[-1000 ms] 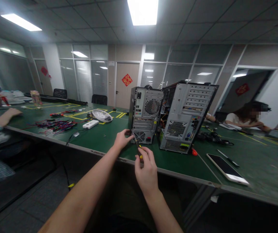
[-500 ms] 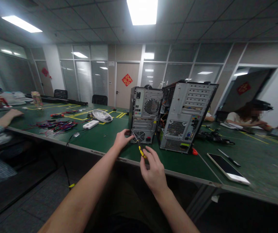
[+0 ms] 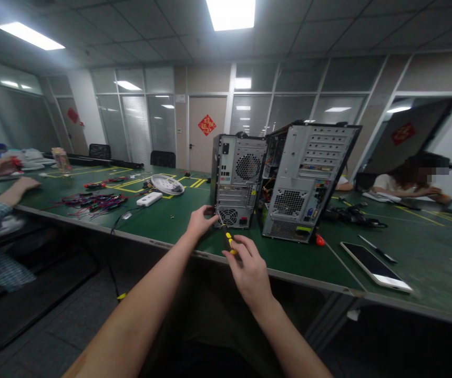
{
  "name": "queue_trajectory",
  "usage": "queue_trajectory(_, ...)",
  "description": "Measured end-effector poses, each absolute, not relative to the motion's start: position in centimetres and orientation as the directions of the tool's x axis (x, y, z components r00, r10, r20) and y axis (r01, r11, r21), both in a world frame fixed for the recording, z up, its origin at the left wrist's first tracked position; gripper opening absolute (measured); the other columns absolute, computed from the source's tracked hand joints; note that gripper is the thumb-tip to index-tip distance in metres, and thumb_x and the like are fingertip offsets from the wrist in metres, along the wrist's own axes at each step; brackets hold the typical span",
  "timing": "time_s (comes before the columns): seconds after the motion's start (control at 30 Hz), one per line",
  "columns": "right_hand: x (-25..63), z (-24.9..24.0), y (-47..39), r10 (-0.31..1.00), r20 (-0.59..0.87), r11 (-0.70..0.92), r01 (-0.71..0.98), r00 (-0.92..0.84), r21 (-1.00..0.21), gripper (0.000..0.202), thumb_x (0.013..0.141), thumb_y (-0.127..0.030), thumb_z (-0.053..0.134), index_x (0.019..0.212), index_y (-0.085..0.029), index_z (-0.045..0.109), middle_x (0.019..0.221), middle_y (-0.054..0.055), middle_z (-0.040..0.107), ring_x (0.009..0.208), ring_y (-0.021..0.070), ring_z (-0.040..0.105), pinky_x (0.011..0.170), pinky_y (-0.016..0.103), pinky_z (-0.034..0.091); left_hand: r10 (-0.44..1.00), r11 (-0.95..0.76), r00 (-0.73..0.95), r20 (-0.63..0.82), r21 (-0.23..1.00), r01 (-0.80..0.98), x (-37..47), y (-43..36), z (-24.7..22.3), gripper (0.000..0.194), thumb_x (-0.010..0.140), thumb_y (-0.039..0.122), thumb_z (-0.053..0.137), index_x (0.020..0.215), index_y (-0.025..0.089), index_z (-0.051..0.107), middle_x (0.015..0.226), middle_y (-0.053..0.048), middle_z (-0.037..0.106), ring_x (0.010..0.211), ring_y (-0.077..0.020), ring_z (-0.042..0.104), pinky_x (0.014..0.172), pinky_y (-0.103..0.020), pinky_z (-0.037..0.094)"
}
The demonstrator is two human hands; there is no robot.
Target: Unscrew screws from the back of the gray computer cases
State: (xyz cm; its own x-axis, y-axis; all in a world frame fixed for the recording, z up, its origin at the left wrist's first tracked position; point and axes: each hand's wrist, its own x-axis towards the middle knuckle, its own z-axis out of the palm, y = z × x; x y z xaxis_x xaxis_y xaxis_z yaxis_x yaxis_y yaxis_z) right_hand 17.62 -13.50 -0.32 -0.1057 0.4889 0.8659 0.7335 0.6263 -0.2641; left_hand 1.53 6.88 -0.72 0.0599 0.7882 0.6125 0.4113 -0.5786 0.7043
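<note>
My right hand (image 3: pixel 249 270) grips a yellow and black screwdriver (image 3: pixel 228 239) by its handle. The shaft points up and away, its tip at the lower left of the back panel of the smaller computer case (image 3: pixel 234 181). Beside that tip is my left hand (image 3: pixel 200 223), its thumb and fingers closed together at the case's lower left corner. What they pinch there is too small to make out. The case stands upright with its fan grilles, ports and red switch facing me. To its right stands a larger, open-sided computer case (image 3: pixel 295 202).
Left lie a tangle of thin wires (image 3: pixel 92 203), a white power strip (image 3: pixel 149 199) and a white basket (image 3: pixel 166 184). Right are black cables (image 3: pixel 352 218), a phone (image 3: pixel 373 265), a pen-like tool (image 3: pixel 378 249) and a red-ended object (image 3: pixel 319 240). People sit at both sides of the green table (image 3: pixel 163 228).
The view has shifted slightly, so the cases sit a little higher in the picture. The screwdriver stays at the smaller case's lower corner; my right-hand fingers have shifted slightly on its handle.
</note>
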Motion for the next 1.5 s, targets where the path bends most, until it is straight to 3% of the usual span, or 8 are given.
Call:
queue_trajectory(0.3,17.3,-0.2,-13.2,0.519,0.854,0.642,0.675,-0.035,-0.363,0.023,0.101,-0.025,0.063,0.12,-0.023,0.075,0.118,0.011,0.067,0.097,0.0216,0.075,0.086,0.035,0.064,0.793,-0.571,0.058,0.607,0.707,0.416,1.5,7.0,-0.8,0.034,0.079,0.033,0.085,0.108,0.019,0.072,0.105,-0.008,0.081,0.099,-0.022,0.077,0.093,-0.036,0.06)
queue_trajectory(0.57,17.7,1.1,-13.7,0.572,0.817,0.667,0.625,-0.08,-0.405,0.032,0.1,-0.019,0.059,0.13,-0.021,0.07,0.136,0.015,0.066,0.125,0.0262,0.067,0.108,0.043,0.057,0.798,-0.569,0.063,0.599,0.715,0.406,1.5,6.7,-0.6,0.034,0.08,0.032,0.084,0.109,0.019,0.073,0.106,-0.008,0.081,0.1,-0.0222,0.077,0.095,-0.037,0.061)
queue_trajectory(0.8,17.2,1.1,-13.2,0.595,0.802,0.681,0.558,-0.043,-0.475,0.015,0.095,-0.025,0.072,0.109,-0.02,0.071,0.12,0.012,0.071,0.101,0.0226,0.074,0.087,0.035,0.065,0.798,-0.568,0.072,0.598,0.706,0.423,1.3,6.7,-0.7,0.034,0.08,0.032,0.084,0.109,0.019,0.073,0.108,-0.009,0.081,0.101,-0.0232,0.077,0.096,-0.038,0.06)
queue_trajectory(1.03,17.1,1.2,-13.3,0.567,0.821,0.684,0.594,-0.068,-0.423,0.025,0.099,-0.023,0.064,0.12,-0.024,0.077,0.127,0.011,0.068,0.105,0.0223,0.073,0.097,0.038,0.062,0.793,-0.576,0.07,0.605,0.707,0.41,1.2,6.7,-0.7,0.031,0.08,0.031,0.084,0.107,0.02,0.072,0.107,-0.008,0.081,0.099,-0.0216,0.077,0.094,-0.036,0.061)
queue_trajectory(1.2,17.6,1.6,-13.5,0.603,0.789,0.692,0.567,-0.115,-0.446,0.032,0.099,-0.019,0.06,0.128,-0.024,0.073,0.137,0.011,0.068,0.123,0.0249,0.069,0.106,0.041,0.059,0.792,-0.577,0.068,0.606,0.708,0.408,1.3,6.5,-0.6,0.031,0.08,0.031,0.083,0.107,0.019,0.072,0.105,-0.008,0.081,0.099,-0.0222,0.077,0.095,-0.037,0.061)
queue_trajectory(1.5,17.5,1.6,-13.2,0.591,0.805,0.704,0.525,-0.06,-0.478,0.015,0.098,-0.025,0.066,0.111,-0.021,0.072,0.123,0.013,0.072,0.103,0.0228,0.074,0.085,0.034,0.065,0.796,-0.563,0.059,0.602,0.702,0.437,1.2,6.7,-0.7,0.032,0.079,0.031,0.084,0.107,0.019,0.072,0.105,-0.009,0.081,0.099,-0.023,0.077,0.095,-0.038,0.061)
